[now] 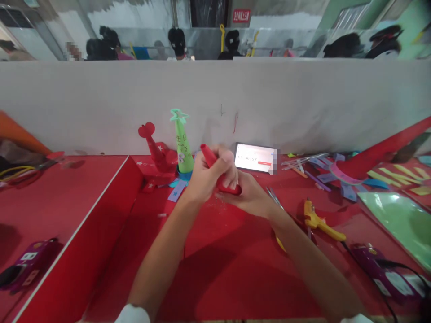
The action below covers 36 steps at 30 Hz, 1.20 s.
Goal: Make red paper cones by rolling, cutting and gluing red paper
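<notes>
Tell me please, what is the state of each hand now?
Left hand: closed around a red tapered cone.
Right hand: holding the cone's wider end.

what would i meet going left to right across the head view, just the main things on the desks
Purple power strip at far left → heart-topped red cone → star-topped green cone → red cone in the left hand → timer screen → yellow glue gun → green tray.
</notes>
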Tool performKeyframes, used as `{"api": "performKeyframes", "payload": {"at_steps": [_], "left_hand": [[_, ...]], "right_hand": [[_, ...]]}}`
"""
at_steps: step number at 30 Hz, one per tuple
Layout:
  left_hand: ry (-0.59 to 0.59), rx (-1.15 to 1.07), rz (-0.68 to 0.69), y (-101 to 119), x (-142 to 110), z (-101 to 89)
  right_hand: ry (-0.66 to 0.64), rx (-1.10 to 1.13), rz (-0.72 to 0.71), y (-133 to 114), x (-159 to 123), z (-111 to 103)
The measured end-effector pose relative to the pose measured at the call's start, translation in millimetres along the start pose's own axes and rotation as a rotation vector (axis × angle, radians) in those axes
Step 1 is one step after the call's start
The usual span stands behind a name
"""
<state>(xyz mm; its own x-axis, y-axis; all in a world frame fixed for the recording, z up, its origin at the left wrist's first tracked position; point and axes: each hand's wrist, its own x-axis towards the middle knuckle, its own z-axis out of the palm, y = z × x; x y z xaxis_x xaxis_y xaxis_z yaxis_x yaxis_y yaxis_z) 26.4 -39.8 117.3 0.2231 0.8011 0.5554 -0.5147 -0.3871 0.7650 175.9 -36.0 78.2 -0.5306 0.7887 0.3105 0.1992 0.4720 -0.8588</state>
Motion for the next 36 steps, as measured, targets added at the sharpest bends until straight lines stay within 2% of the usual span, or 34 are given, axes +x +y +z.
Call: {"api": "performKeyframes", "payload": {"at_steps": [3,5,9,12,18,21,26,31,34,36], "left_hand": [[-0.175,0.026,-0.050,4.7,-6.6,1.0],[-0.171,0.064,-0.061,7.7,-11.9,4.2],[0.054,0.144,-0.047,7.0,-20.6,14.6],[0.211,0.157,0.027,-1.5,-24.3,22.9],[0.514,0.108,0.154,-18.2,-26.0,38.2],[0.608,0.106,0.149,-18.7,-24.3,40.2],[0.620,0.103,0.092,-18.7,-21.7,37.3],[0.641,0.072,0.097,-18.6,-19.4,35.7],[0.652,0.053,0.064,-11.5,-14.3,26.1],[0.601,0.027,-0.029,-6.3,-10.0,15.9]], "right_hand": [[-0.034,0.102,-0.002,3.8,-4.1,5.0],[-0.035,0.117,-0.011,3.5,-4.9,9.4],[0.002,0.033,-0.022,-4.3,-2.6,16.1],[0.042,-0.082,-0.004,-7.0,-0.9,17.4],[0.205,-0.374,0.024,1.1,-3.1,19.6],[0.217,-0.482,0.033,1.1,-4.4,19.9],[0.149,-0.484,0.069,-5.6,-5.9,16.4],[0.098,-0.496,0.095,-11.4,-9.4,14.9],[-0.023,-0.422,0.095,-11.0,-10.6,6.0],[-0.132,-0.277,0.056,-8.7,-10.3,-3.7]]}}
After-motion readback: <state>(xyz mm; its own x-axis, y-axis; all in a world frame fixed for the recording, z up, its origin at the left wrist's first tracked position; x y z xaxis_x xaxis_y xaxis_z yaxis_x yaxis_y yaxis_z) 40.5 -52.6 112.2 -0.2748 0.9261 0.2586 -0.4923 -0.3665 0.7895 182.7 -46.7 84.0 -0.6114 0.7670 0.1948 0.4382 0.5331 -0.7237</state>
